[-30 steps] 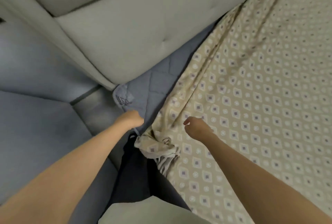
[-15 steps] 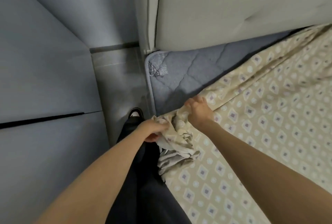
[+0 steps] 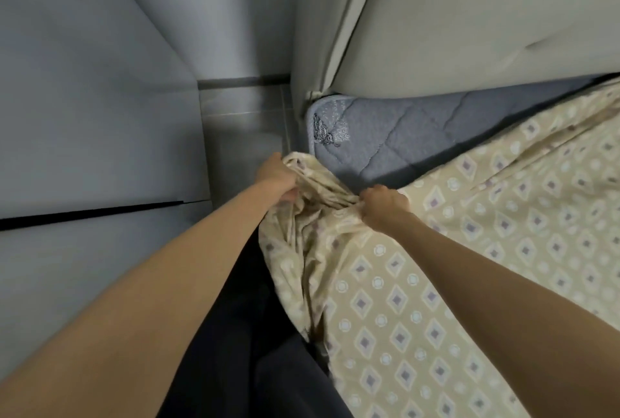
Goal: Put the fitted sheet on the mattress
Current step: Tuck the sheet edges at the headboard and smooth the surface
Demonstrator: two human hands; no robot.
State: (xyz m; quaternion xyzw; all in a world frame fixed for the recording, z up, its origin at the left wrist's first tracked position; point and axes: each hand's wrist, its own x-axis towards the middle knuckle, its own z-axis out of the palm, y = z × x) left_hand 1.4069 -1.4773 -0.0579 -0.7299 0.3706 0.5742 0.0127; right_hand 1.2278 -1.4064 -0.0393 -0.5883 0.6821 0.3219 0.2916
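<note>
Beige diamond-patterned sheet (image 3: 469,250), grey-blue mattress (image 3: 385,136)

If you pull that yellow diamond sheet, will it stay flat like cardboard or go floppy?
Probably floppy: the fitted sheet bunches into soft folds where the left hand and right hand grip its corner. It looks light, hanging limp off the mattress edge. Its gathered corner may spring back if released.

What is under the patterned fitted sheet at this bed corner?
Grey quilted mattress shows bare beyond the fitted sheet, whose edge the left hand and right hand grip. Beneath the fabric nothing can be seen.
</note>
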